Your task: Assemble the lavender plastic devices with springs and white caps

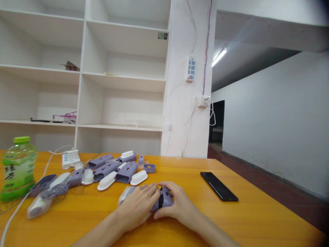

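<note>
Near the front middle of the table, my left hand (141,201) is wrapped over a purple plastic casing (156,206) that lies on its side. Its pale end (124,195) sticks out to the left, and the fingers hide most of the rest. My right hand (181,207) grips the purple end cap (167,197) between thumb and fingers. A dark gap shows between cap and casing; whether they touch is hidden. Just beyond the hands lie several purple shells (127,172) and white oval covers (139,177), with a small purple frame (149,168) beside them.
A black phone (219,186) lies to the right on the orange table (190,233). At the left stand a green bottle (20,169) and, farther back, a white power strip (71,159) with a cable. A wired bundle (55,188) lies nearby. White shelves (123,75) rise behind.
</note>
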A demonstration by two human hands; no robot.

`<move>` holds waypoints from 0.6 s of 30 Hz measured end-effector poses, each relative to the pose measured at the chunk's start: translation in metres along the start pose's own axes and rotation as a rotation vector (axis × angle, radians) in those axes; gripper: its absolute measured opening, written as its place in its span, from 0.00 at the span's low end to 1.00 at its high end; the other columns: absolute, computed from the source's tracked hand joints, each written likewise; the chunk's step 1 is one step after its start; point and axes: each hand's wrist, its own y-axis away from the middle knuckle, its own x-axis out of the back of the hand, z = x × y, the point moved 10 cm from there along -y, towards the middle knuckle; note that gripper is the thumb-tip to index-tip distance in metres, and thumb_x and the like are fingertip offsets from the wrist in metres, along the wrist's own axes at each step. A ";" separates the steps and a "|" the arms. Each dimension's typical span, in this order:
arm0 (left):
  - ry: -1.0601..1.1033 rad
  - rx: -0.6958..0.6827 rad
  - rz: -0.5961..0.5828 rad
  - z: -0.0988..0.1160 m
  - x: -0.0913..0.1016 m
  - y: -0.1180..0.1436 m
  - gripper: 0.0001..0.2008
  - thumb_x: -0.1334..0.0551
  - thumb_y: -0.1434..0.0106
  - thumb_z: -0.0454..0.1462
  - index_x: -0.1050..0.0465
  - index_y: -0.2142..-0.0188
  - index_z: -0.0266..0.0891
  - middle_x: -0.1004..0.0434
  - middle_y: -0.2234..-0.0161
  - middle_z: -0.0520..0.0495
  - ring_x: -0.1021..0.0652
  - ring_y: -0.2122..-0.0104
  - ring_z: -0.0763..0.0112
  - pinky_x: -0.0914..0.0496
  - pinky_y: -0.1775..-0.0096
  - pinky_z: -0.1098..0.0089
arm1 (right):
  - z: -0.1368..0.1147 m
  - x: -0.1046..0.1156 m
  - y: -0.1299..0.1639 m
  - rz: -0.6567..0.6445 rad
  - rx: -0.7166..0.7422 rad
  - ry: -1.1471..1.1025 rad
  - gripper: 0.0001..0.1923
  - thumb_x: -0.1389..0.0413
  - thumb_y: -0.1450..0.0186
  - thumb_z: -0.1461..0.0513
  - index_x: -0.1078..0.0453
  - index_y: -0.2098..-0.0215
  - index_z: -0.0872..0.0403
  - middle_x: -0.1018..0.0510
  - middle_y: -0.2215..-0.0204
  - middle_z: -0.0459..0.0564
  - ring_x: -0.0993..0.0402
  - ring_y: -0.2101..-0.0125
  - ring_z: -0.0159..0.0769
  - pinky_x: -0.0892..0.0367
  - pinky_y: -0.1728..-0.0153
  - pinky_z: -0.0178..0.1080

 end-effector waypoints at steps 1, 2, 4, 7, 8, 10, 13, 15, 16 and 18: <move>-0.003 -0.004 -0.003 0.001 0.001 0.000 0.28 0.39 0.36 0.36 0.42 0.38 0.43 0.34 0.38 0.41 0.30 0.41 0.52 0.34 0.43 0.55 | 0.002 0.000 0.000 0.007 -0.014 0.001 0.47 0.25 0.63 0.45 0.28 0.46 0.48 0.24 0.49 0.51 0.29 0.48 0.50 0.34 0.46 0.47; -0.006 -0.007 -0.005 0.001 0.001 0.000 0.27 0.39 0.36 0.36 0.42 0.38 0.43 0.34 0.38 0.40 0.30 0.42 0.52 0.33 0.43 0.55 | 0.003 0.001 0.000 0.012 -0.024 -0.002 0.48 0.25 0.63 0.45 0.28 0.46 0.48 0.24 0.49 0.51 0.29 0.48 0.51 0.34 0.45 0.47; -0.015 -0.014 -0.008 0.002 0.002 -0.001 0.27 0.39 0.36 0.37 0.41 0.39 0.42 0.33 0.39 0.40 0.29 0.42 0.51 0.32 0.44 0.55 | 0.004 0.001 0.000 0.011 -0.028 -0.014 0.48 0.25 0.64 0.45 0.28 0.46 0.48 0.23 0.49 0.50 0.29 0.48 0.50 0.35 0.45 0.48; -0.039 -0.038 -0.007 0.005 0.002 0.000 0.27 0.40 0.36 0.37 0.42 0.38 0.42 0.33 0.39 0.39 0.30 0.41 0.52 0.33 0.43 0.54 | 0.000 0.001 -0.001 -0.018 -0.001 -0.027 0.47 0.24 0.64 0.46 0.28 0.46 0.47 0.23 0.50 0.49 0.28 0.49 0.50 0.34 0.45 0.47; -0.045 -0.049 -0.005 0.006 0.001 0.000 0.28 0.40 0.36 0.37 0.43 0.38 0.42 0.34 0.38 0.39 0.31 0.40 0.52 0.34 0.42 0.54 | -0.002 0.000 -0.001 -0.025 0.008 -0.028 0.47 0.24 0.63 0.46 0.28 0.46 0.47 0.23 0.50 0.49 0.28 0.49 0.49 0.34 0.46 0.47; -0.049 -0.067 0.002 0.007 0.000 0.000 0.28 0.40 0.35 0.37 0.43 0.37 0.41 0.35 0.37 0.39 0.33 0.38 0.52 0.37 0.39 0.55 | -0.002 0.000 -0.001 -0.029 0.009 -0.028 0.47 0.25 0.63 0.46 0.28 0.46 0.47 0.23 0.49 0.50 0.28 0.49 0.49 0.34 0.45 0.47; -0.061 -0.067 0.009 0.006 -0.002 0.001 0.27 0.41 0.34 0.38 0.43 0.37 0.40 0.36 0.36 0.37 0.34 0.38 0.52 0.38 0.38 0.55 | 0.000 -0.001 0.000 -0.009 -0.018 -0.019 0.51 0.25 0.64 0.46 0.31 0.43 0.48 0.25 0.46 0.52 0.30 0.46 0.51 0.36 0.43 0.48; -0.077 -0.067 0.010 0.005 -0.003 0.002 0.28 0.41 0.34 0.38 0.43 0.36 0.38 0.36 0.36 0.36 0.33 0.38 0.51 0.38 0.38 0.55 | 0.000 -0.002 0.001 -0.017 -0.035 0.005 0.55 0.25 0.63 0.45 0.34 0.40 0.48 0.27 0.44 0.53 0.32 0.44 0.52 0.38 0.41 0.50; -0.086 -0.070 0.010 0.006 -0.004 0.002 0.28 0.40 0.34 0.39 0.43 0.36 0.37 0.36 0.36 0.35 0.33 0.38 0.50 0.37 0.39 0.55 | 0.001 -0.003 0.001 -0.030 -0.045 0.020 0.56 0.25 0.63 0.45 0.36 0.38 0.48 0.28 0.43 0.54 0.33 0.43 0.52 0.40 0.40 0.51; -0.103 -0.080 0.010 0.007 -0.004 0.002 0.29 0.40 0.34 0.40 0.43 0.36 0.35 0.36 0.36 0.34 0.33 0.38 0.49 0.37 0.39 0.54 | 0.001 -0.004 0.002 -0.062 -0.057 0.043 0.60 0.25 0.63 0.45 0.39 0.36 0.48 0.31 0.40 0.55 0.35 0.41 0.53 0.42 0.38 0.52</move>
